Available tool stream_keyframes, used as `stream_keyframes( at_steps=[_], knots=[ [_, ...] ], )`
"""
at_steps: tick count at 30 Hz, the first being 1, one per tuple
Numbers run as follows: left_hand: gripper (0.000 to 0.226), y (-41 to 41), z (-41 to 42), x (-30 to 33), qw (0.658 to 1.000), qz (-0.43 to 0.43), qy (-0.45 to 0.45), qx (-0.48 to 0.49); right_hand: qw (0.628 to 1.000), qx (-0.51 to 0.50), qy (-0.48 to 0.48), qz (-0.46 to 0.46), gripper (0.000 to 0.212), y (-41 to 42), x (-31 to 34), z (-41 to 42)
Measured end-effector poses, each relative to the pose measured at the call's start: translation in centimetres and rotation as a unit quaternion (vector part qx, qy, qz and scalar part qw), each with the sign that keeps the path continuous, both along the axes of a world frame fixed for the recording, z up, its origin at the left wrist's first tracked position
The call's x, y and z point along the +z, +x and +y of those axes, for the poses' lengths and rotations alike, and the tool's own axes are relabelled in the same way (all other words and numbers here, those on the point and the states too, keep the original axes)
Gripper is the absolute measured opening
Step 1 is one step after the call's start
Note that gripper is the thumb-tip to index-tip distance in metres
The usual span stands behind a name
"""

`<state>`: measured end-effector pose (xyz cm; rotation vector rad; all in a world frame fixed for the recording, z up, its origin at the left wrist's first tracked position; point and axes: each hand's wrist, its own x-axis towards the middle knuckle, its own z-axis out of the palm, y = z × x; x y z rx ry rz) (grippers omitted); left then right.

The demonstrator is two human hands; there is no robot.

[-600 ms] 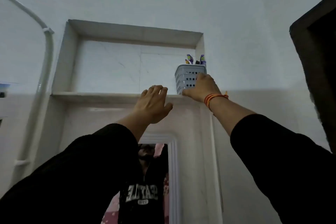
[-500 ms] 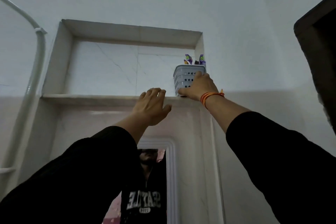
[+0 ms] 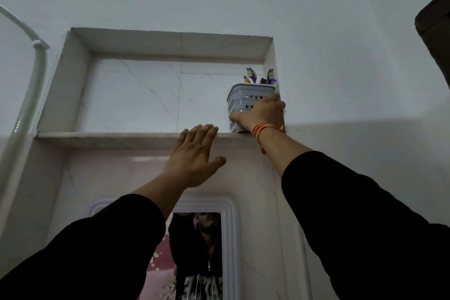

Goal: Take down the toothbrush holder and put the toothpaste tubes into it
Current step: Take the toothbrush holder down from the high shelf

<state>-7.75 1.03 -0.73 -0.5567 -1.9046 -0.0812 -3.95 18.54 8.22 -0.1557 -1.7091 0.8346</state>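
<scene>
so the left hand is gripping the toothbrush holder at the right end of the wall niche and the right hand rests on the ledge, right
Not quite: the hands are swapped. In the head view, the right hand grips the toothbrush holder at the right end of the wall niche, and the left hand rests on the ledge.

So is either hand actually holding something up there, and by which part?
The right hand grips the toothbrush holder around its lower front and side. The left hand holds nothing.
</scene>
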Motion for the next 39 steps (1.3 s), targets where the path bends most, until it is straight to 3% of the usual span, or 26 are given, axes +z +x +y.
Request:
stream_keyframes(
  at_steps=[8, 12, 16, 19, 22, 26, 29, 34, 39],
  knots=[
    [0.068, 2.7, -0.7, 0.8, 0.996, -0.072, 0.015, -0.057, 0.995, 0.100, 0.019, -0.009, 0.112, 5.5, 0.3, 0.3],
    [0.056, 3.7, -1.6, 0.0, 0.990, -0.060, 0.064, -0.114, 0.989, 0.139, 0.051, 0.007, 0.104, 8.6, -0.7, 0.8],
    [0.050, 4.6, -3.1, -2.7, 0.983, -0.052, 0.096, -0.147, 0.976, 0.216, 0.024, -0.009, 0.104, 10.3, -4.7, 0.7],
    [0.044, 5.4, -4.3, -6.2, 0.978, -0.061, 0.113, -0.165, 0.961, 0.272, -0.003, -0.042, 0.099, 10.5, -9.9, 0.1],
    [0.039, 5.7, -6.0, -10.9, 0.969, -0.098, 0.132, -0.184, 0.949, 0.302, -0.002, -0.087, 0.080, 10.6, -16.5, -1.0],
    [0.031, 5.0, -8.8, -18.9, 0.957, -0.149, 0.128, -0.215, 0.952, 0.279, -0.024, -0.127, 0.102, 10.4, -25.9, -2.8],
    [0.037, 4.1, -10.7, -26.0, 0.929, -0.236, 0.139, -0.249, 0.957, 0.250, -0.047, -0.139, 0.108, 10.5, -33.7, -4.6],
    [0.026, 3.5, -11.8, -37.8, 0.887, -0.378, 0.135, -0.230, 0.952, 0.223, -0.081, -0.193, 0.136, 10.4, -46.9, -7.3],
    [0.025, 1.4, -12.1, -47.3, 0.824, -0.531, 0.051, -0.191, 0.946, 0.141, -0.123, -0.266, 0.137, 10.7, -58.5, -9.2]
  ],
)
